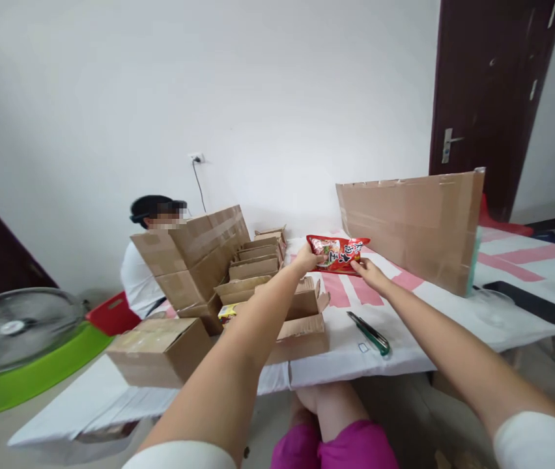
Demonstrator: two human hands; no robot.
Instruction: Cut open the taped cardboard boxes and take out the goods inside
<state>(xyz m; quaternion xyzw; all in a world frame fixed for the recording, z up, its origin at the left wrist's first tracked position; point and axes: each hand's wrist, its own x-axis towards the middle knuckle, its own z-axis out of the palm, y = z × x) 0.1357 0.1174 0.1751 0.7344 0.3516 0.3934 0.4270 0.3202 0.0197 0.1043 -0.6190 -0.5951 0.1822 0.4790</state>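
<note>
- Table [342,361]: work above, clear of boxes [256,267], nine o'clock from red packet [339,253].
- Packet, twelve o'clock from knees [341,404]: keep level.
- Green cutter [370,333], packet's five o'clock: avoid.
- Left hand [309,258], right hand [367,270]: fingers pinching opposite ends; press lightly.

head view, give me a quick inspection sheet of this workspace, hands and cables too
surface: table covered in white, with pink strips
things in hand: red packet, held up above the table
clutter: green cutter lying near the front edge, blade state unclear; open cardboard boxes, stacked boxes and an upright cardboard panel; dark flat object at right
hands: left hand grips one end of the packet, right hand the other
cables: black cable from a wall socket, lower end hidden
surroundings: fan at left, seated person behind the stack, dark door at right
</note>
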